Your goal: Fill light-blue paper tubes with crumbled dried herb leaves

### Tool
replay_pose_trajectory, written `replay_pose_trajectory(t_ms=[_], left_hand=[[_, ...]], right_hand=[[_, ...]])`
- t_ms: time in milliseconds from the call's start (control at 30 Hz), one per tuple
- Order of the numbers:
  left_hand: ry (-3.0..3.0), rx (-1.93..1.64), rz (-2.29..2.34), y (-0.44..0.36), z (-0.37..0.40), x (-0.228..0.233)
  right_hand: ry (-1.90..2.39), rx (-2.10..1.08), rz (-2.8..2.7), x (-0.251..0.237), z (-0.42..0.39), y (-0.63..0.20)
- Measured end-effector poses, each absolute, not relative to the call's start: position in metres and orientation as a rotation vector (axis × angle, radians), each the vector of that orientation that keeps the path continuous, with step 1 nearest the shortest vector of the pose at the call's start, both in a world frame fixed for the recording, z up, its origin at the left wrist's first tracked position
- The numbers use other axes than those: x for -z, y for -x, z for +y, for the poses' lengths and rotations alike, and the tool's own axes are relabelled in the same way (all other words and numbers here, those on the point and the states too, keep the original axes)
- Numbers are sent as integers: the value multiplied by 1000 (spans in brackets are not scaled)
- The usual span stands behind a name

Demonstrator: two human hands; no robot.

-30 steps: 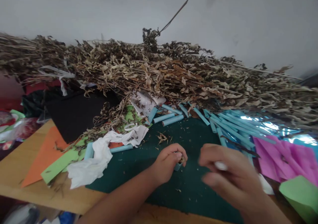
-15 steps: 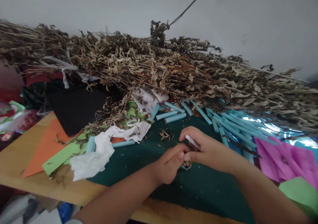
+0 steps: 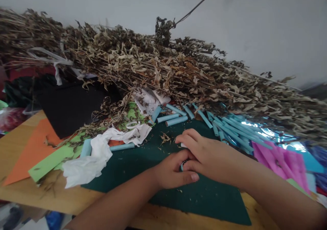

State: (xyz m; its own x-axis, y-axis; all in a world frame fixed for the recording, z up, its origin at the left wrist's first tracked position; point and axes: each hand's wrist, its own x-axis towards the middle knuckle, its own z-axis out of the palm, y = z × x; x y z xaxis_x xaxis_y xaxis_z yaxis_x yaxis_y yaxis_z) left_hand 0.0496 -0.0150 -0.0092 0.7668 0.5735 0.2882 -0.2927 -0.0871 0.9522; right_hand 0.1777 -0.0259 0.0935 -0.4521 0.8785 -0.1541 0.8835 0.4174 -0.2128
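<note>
My left hand point(image 3: 172, 172) is closed around a small light-blue paper tube point(image 3: 182, 165), with only its round end showing between my hands. The thumb is stretched out to the right. Over it comes my right hand point(image 3: 201, 151), its thumb and forefinger at the end of the tube. A short white stick point(image 3: 182, 145) sticks out from under the right hand's curled fingers; most of it is hidden. Both hands are above a dark green sheet point(image 3: 122, 168) lying on the wooden table. Crumbled dried leaves point(image 3: 166, 138) lie on the sheet just beyond my hands.
A long heap of dried leafy stalks point(image 3: 158, 63) lies along the wall. Several light-blue paper tubes point(image 3: 176, 120) lie before it. Crumpled white tissue point(image 3: 97, 155) and orange paper point(image 3: 28, 151) are at left, near a black sheet point(image 3: 68, 104). Pink paper point(image 3: 283, 162) is at right.
My right hand has shifted left and closed over the left. The white stick has sunk further under its fingers. The tube's leaf-filled lower end no longer shows; a blue-rimmed end does.
</note>
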Motion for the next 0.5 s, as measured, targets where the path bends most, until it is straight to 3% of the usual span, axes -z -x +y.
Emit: replay_pose_trajectory(t_ms=[67, 133, 233, 300, 333, 500], left_hand=[[-1441, -700, 298, -51, -16, 6], [-1353, -688, 351, -53, -17, 2], [-1217, -660, 402, -56, -17, -6], [-1177, -636, 430, -57, -16, -8], [-1170, -631, 444, -58, -16, -9], [-1313, -621, 425, -56, -14, -1]], right_hand=[[-1664, 565, 2675, -98, -25, -181], [-1773, 909, 2801, -104, -26, -185], [-1886, 1949, 3005, -114, -30, -188], [-1656, 2673, 2919, -119, -34, -186], [-1504, 2879, 2851, -121, -36, -183], [-1238, 3115, 2778, -125, -39, -173]])
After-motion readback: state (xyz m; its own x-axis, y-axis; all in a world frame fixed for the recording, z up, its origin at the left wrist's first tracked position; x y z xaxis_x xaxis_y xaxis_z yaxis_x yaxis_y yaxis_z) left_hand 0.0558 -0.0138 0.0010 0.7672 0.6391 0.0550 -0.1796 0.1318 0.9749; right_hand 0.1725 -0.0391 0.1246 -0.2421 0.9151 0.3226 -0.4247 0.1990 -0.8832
